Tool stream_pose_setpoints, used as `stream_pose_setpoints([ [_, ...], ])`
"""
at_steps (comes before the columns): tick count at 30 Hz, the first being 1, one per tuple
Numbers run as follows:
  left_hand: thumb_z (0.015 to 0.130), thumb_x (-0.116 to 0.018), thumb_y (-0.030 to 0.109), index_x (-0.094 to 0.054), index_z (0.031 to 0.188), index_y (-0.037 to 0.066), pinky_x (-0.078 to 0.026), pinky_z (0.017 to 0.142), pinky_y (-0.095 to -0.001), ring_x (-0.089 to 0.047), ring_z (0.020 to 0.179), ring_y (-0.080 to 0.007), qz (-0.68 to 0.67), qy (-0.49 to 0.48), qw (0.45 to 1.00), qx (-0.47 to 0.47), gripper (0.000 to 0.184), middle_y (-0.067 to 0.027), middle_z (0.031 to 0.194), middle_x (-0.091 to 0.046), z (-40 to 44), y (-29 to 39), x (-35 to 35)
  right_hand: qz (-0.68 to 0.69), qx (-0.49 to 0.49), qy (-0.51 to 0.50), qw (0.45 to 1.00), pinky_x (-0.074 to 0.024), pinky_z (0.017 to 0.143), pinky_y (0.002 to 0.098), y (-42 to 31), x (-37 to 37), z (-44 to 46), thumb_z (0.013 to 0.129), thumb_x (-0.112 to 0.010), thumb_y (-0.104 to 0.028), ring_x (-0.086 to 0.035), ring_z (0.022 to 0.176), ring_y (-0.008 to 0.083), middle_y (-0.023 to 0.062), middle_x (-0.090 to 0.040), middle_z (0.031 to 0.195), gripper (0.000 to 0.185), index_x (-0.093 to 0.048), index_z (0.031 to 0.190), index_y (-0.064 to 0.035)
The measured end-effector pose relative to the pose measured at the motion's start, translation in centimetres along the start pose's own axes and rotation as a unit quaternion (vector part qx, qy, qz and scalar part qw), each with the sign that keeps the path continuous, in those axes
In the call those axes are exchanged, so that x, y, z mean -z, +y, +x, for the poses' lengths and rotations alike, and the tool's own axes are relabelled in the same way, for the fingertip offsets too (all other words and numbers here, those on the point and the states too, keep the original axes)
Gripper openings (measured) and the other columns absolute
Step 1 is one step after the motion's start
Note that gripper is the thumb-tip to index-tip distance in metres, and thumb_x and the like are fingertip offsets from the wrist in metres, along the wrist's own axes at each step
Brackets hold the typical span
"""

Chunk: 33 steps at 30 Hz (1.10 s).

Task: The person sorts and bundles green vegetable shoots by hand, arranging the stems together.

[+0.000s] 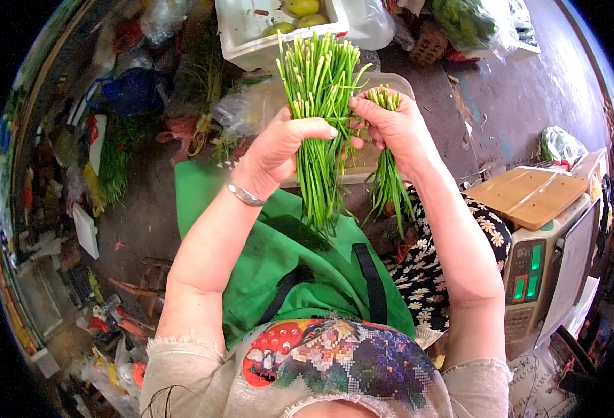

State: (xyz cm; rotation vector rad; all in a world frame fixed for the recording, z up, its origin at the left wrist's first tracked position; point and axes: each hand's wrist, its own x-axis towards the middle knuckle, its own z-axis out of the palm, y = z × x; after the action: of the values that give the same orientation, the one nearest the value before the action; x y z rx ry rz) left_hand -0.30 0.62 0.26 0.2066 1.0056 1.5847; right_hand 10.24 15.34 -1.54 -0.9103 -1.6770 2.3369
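A thick bunch of chives (pixel 319 160) stands upright in my left hand (pixel 287 143), its pale cut ends at the top and thin green leaf tips hanging down. The thumb of that hand lies across the front of the stalks. My right hand (pixel 396 129) is closed around a smaller bunch of chives (pixel 388 177), whose tips also hang down. Its thumb and forefinger pinch close to the right side of the big bunch, at a few stray stalks. Below both hands is my green apron (pixel 251 258). A translucent plastic tub (pixel 401 85) sits behind them, partly hidden.
A white foam box (pixel 234 43) with several yellow-green fruits stands at the far side. On the right is a digital scale (pixel 526 279) with a tan tray (pixel 523 195). Bagged greens (pixel 463 24) lie at the upper right. Loose greens (pixel 117 160) and plastic bags litter the left.
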Motion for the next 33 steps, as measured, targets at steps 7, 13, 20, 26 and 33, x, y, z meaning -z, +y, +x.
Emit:
stream_pose_setpoints([
  [7,0.079,-0.055,-0.003,-0.054,0.116,-0.002,-0.056,0.07,-0.0339,-0.067,0.083,-0.0267,0.012,0.048,0.999,0.003,0.038,-0.014,0.105,-0.063,0.1,0.2,0.6,0.076,-0.001,-0.016,0.997,-0.0313,0.043,0.0224,-0.2,1.4,0.7,0.082,-0.068,-0.019,-0.042,0.046,0.0066,-0.0029,-0.056,0.062,0.012,-0.062,0.081,-0.0085],
  [13,0.077,-0.065,0.0,-0.058,0.11,0.002,-0.057,0.067,-0.0335,-0.066,0.075,-0.0218,0.059,0.135,0.987,-0.067,0.034,-0.0095,0.095,-0.065,0.1,-0.1,1.4,0.185,0.064,0.083,0.977,-0.0338,0.043,0.0241,-1.0,2.8,1.6,0.08,-0.07,-0.012,-0.043,0.046,0.0084,-0.0032,-0.049,0.06,0.012,-0.06,0.084,-0.008],
  [20,0.075,-0.063,-0.003,-0.06,0.105,0.001,-0.054,0.063,-0.0308,-0.065,0.071,-0.0199,0.08,0.201,0.972,-0.096,0.031,-0.0118,0.093,-0.068,-0.1,1.1,3.2,0.288,0.125,0.129,0.941,-0.035,0.045,0.0243,-2.7,6.3,2.2,0.082,-0.067,-0.009,-0.044,0.052,0.0094,0.0008,-0.053,0.069,0.012,-0.056,0.082,-0.0089],
  [26,0.074,-0.06,-0.005,-0.061,0.103,-0.002,-0.055,0.07,-0.0322,-0.066,0.079,-0.0222,0.097,0.275,0.945,-0.147,0.029,-0.0126,0.091,-0.068,0.0,1.4,4.3,0.295,0.149,0.163,0.93,-0.0394,0.048,0.0257,-3.4,8.1,2.5,0.084,-0.066,-0.012,-0.059,0.065,0.016,0.0066,-0.062,0.079,0.012,-0.056,0.088,-0.0077],
  [33,0.075,-0.059,-0.005,-0.06,0.1,-0.005,-0.054,0.066,-0.0323,-0.067,0.077,-0.0232,0.101,0.271,0.94,-0.182,0.025,-0.0141,0.091,-0.067,0.1,1.6,4.5,0.305,0.144,0.179,0.924,-0.0417,0.052,0.0274,-4.3,8.5,2.0,0.086,-0.062,-0.013,-0.066,0.078,0.0202,0.0109,-0.066,0.088,0.011,-0.054,0.091,-0.0066],
])
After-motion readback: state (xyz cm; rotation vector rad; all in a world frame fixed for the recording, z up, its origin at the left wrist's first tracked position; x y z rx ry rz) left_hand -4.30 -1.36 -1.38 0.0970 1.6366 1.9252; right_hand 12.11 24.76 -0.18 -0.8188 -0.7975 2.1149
